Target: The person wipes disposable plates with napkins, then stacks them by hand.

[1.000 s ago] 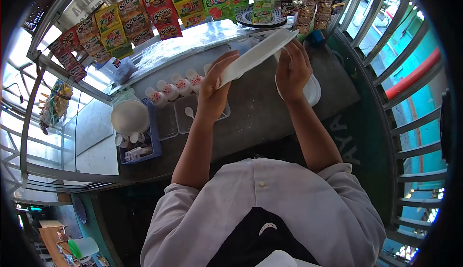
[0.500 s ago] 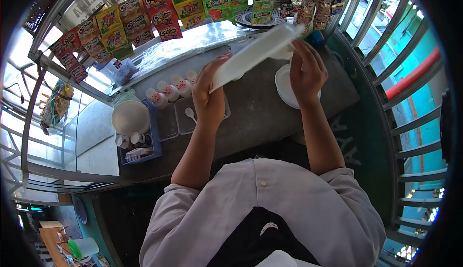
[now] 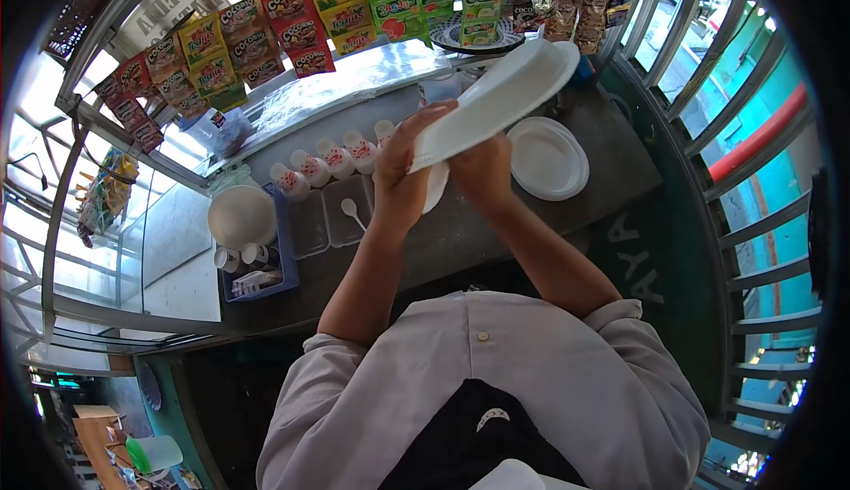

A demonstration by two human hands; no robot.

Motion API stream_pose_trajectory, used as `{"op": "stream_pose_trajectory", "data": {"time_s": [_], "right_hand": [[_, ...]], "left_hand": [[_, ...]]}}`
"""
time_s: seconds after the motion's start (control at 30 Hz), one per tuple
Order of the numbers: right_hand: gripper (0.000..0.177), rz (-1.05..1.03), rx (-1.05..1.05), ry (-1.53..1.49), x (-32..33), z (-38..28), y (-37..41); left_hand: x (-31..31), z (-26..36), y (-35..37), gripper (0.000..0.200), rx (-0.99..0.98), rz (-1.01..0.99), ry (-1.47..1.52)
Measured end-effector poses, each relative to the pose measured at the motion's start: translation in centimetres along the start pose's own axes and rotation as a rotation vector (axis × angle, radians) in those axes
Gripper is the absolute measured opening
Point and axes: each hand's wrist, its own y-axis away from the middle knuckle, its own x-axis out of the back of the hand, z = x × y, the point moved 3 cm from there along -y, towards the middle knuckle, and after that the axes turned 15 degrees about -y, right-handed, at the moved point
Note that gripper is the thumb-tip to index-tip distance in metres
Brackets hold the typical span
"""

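Note:
A white oval foam plate (image 3: 500,100), tilted, is raised above the counter. My left hand (image 3: 403,167) grips its left end, thumb on top and fingers wrapped round. My right hand (image 3: 482,169) is behind and below the plate, its fingers mostly hidden by it. Another white piece (image 3: 435,187) hangs between my hands under the plate. To the right, a stack of white oval plates (image 3: 549,160) lies on the dark counter (image 3: 611,171). Clear plastic containers (image 3: 310,227) sit left of my left hand, with a white spoon (image 3: 351,212) at one of them.
Cups with red print (image 3: 323,161) stand in a row behind the containers. A blue basket (image 3: 285,264) holds a round white tub (image 3: 242,217) and small cups. Drink sachets (image 3: 305,25) hang above the counter's back edge. A barred frame (image 3: 753,238) borders the right side.
My right hand has moved left and down from the plate's far end to behind it. The plate has turned, showing more of its face, and the stack on the right is more visible.

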Motion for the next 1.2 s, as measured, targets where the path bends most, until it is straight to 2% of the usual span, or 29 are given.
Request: {"op": "stream_pose_trajectory", "data": {"time_s": [0.07, 0.13, 0.2, 0.27, 0.33, 0.37, 0.4, 0.43, 0.47, 0.57, 0.63, 0.7, 0.77, 0.83, 0.87, 0.93, 0.97, 1.03, 1.13, 1.17, 1.2], "right_hand": [[0.018, -0.082, 0.071, -0.111, -0.7, -3.2, -0.1], [0.027, -0.114, 0.029, -0.260, -1.2, -5.0, 0.6], [0.030, -0.189, 0.105, -0.182, -1.3, -5.2, 0.7], [0.034, -0.266, 0.183, -0.101, -1.1, -5.0, 0.7], [0.035, -0.336, 0.278, 0.239, -0.3, -3.8, 0.1], [0.035, -0.336, 0.278, 0.237, 0.4, -3.1, -0.5], [0.036, -0.398, 0.273, 0.365, 1.2, -2.2, -1.1], [0.037, -0.458, 0.269, 0.494, 2.0, -1.0, -2.0], [0.037, -0.459, 0.270, 0.494, 2.9, 0.4, -3.1], [0.036, -0.339, 0.362, 0.621, 4.5, 2.7, -5.6], [0.031, -0.120, 0.466, 0.636, 5.7, 0.7, -7.9], [0.027, -0.051, 0.505, 0.579, 5.8, 0.0, -9.1], [0.024, 0.019, 0.538, 0.520, 5.3, -0.4, -8.8], [0.019, -0.149, 0.203, 0.532, 4.4, 0.4, -7.9], [0.019, -0.147, 0.204, 0.534, 4.0, 0.7, -7.2], [0.016, -0.291, -0.014, 0.483, 2.6, 2.5, -5.5], [0.016, -0.294, -0.012, 0.480, 2.2, 2.7, -4.6], [0.017, -0.394, -0.163, 0.199, 1.1, 2.7, -3.0], [0.016, -0.477, -0.194, 0.029, -0.6, 0.4, -1.4], [0.016, -0.476, -0.198, 0.031, -0.9, -0.6, -1.3], [0.016, -0.431, -0.199, -0.090, -1.1, -1.7, -1.6]], "left_hand": [[0.8, -1.0, 0.8, 0.037, 0.245, 0.153, -0.005], [1.4, -0.9, 0.7, 0.039, 0.227, 0.134, -0.071], [1.8, -0.6, 1.0, 0.046, 0.420, 0.228, 0.167], [1.8, 0.1, 0.6, 0.053, 0.401, 0.223, 0.116], [1.9, -0.2, 0.5, 0.055, 0.339, 0.245, 0.351], [2.1, -0.5, 0.4, 0.055, 0.310, 0.267, 0.347], [2.3, -0.3, 0.4, 0.055, 0.310, 0.268, 0.345], [2.2, 0.3, 0.1, 0.053, 0.247, 0.202, 0.309], [2.1, 0.8, 0.0, 0.052, 0.186, 0.136, 0.274], [1.6, 1.2, 0.1, 0.051, 0.221, 0.128, 0.179], [1.4, 1.3, -0.2, 0.051, 0.222, 0.135, 0.165], [1.6, 1.1, -0.2, 0.050, 0.327, 0.111, 0.082], [1.2, 1.2, -0.3, 0.050, 0.314, 0.107, 0.062], [1.1, 0.9, -0.4, 0.049, 0.297, 0.100, 0.045], [1.1, 0.6, -0.3, 0.053, 0.257, 0.061, 0.016], [1.2, -0.5, -0.1, 0.058, 0.215, 0.027, -0.014], [1.4, -1.3, 0.2, 0.053, 0.220, 0.045, -0.050], [1.6, -1.8, 0.3, 0.049, 0.227, 0.066, -0.091], [1.4, -2.1, 0.6, 0.045, 0.226, 0.107, -0.095], [1.6, -2.6, 0.9, 0.048, 0.343, 0.138, 0.024], [1.8, -2.9, 1.2, 0.053, 0.458, 0.170, 0.143]]}}
